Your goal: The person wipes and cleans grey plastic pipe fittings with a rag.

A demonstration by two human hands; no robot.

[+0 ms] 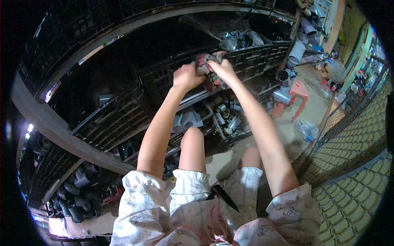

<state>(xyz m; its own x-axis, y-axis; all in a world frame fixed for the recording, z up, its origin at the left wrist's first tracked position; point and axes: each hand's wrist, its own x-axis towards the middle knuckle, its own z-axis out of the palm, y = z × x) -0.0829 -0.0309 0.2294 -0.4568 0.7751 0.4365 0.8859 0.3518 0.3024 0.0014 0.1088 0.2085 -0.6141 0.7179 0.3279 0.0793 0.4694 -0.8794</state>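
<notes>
Both of my hands are stretched forward in front of the dark crates on the rack. My left hand (187,76) is closed around a small grey pipe fitting (201,70), most of it covered by the fingers. Close beside it, my right hand (223,71) grips a crumpled red and grey rag (213,57), which is bunched against the fitting. Part of the rag hangs below the right hand. Behind and under the hands runs the front of a black plastic crate (162,78).
Below the hands, a crate holds several grey pipe fittings (233,123). To the right are a red plastic stool (296,96), a clear plastic bag (305,129) on the floor, large grey pipes (296,53) and a wire mesh (349,131). A metal rack beam (61,127) curves along the left.
</notes>
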